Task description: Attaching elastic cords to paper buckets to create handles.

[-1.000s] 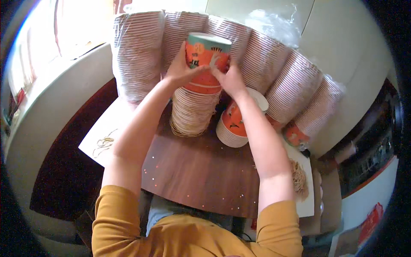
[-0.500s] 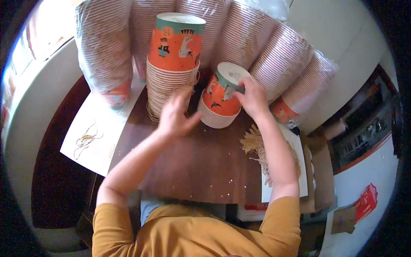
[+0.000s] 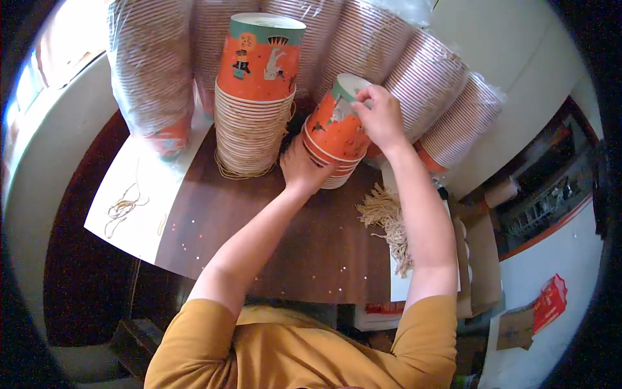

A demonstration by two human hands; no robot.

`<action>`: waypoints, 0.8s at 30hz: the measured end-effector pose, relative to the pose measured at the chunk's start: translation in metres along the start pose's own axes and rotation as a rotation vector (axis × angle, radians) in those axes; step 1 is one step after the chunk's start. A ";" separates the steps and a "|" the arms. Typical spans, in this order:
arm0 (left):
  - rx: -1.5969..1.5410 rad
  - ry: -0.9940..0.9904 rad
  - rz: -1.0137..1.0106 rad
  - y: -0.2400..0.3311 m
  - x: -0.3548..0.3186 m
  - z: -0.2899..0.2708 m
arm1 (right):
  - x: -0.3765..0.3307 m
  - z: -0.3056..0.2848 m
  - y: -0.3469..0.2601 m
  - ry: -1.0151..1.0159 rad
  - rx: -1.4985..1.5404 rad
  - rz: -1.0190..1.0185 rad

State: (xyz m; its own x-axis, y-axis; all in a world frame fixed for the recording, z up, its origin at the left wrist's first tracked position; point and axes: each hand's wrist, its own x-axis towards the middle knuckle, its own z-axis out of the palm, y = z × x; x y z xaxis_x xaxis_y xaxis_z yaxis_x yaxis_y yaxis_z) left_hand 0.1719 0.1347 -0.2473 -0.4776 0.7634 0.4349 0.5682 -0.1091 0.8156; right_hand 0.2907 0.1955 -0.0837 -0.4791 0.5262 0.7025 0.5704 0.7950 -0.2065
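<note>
A short stack of upside-down orange paper buckets (image 3: pixel 338 133) with green bases leans slightly in front of me. My left hand (image 3: pixel 304 165) is wrapped around its lower rims from the left. At the top, my right hand (image 3: pixel 382 115) pinches the uppermost bucket by its green edge, fingers curled. Gaps show between some rims, with orange wall visible between them. Left of it stands a taller stack of the same paper buckets (image 3: pixel 262 65), also upside down, with strings (image 3: pixel 249 172) looped around its lower rims. The left fingertips are partly hidden behind the short stack.
Several tall plastic-wrapped bucket stacks (image 3: pixel 152 71) line the back. A bundle of beige strings (image 3: pixel 387 217) lies right, beside my forearm, partly on white paper. Loose strings (image 3: pixel 126 206) rest on a white sheet (image 3: pixel 103 223) at left. The brown table (image 3: pixel 291 266) carries small bright specks.
My left hand has moved right, from beside the tall stack to the short stack's lower rims. The short stack's upper part has risen and tilted, with gaps opening between rims.
</note>
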 end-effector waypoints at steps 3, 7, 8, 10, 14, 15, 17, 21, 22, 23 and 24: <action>-0.069 -0.003 0.064 0.004 0.005 0.003 | 0.002 -0.006 0.007 0.031 -0.052 -0.017; 0.062 0.059 0.068 -0.002 0.004 0.010 | 0.008 -0.015 0.002 0.049 0.045 0.012; 0.065 0.059 0.064 -0.004 0.005 0.011 | 0.013 -0.017 -0.003 0.032 0.058 0.007; 0.115 0.044 0.154 0.009 0.008 0.006 | 0.021 -0.025 -0.013 -0.028 0.068 0.006; 0.022 -0.044 0.134 0.037 0.011 0.002 | 0.034 -0.038 -0.011 0.051 -0.067 -0.052; 0.031 -0.039 0.130 0.033 0.011 0.001 | 0.040 -0.045 -0.015 0.132 -0.042 -0.085; 0.070 -0.076 0.089 0.023 0.010 0.003 | 0.046 -0.079 -0.032 0.305 -0.076 -0.081; 0.165 -0.051 0.091 0.008 0.008 0.006 | 0.021 -0.150 -0.051 0.570 -0.072 -0.038; 0.056 -0.134 0.087 0.010 0.013 0.001 | 0.007 -0.157 -0.040 0.638 0.153 -0.045; -0.052 -0.214 0.080 0.008 0.016 -0.006 | -0.017 -0.155 -0.034 0.621 0.422 0.033; 0.025 -0.090 0.160 -0.007 0.013 -0.006 | -0.043 -0.148 -0.032 0.597 0.702 0.104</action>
State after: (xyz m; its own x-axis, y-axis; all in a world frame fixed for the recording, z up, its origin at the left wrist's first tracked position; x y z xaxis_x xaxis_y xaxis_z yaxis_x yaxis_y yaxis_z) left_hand 0.1578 0.1420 -0.2449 -0.3182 0.7918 0.5213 0.6492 -0.2187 0.7285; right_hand 0.3924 0.1027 -0.0065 0.0862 0.5175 0.8513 -0.0370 0.8556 -0.5164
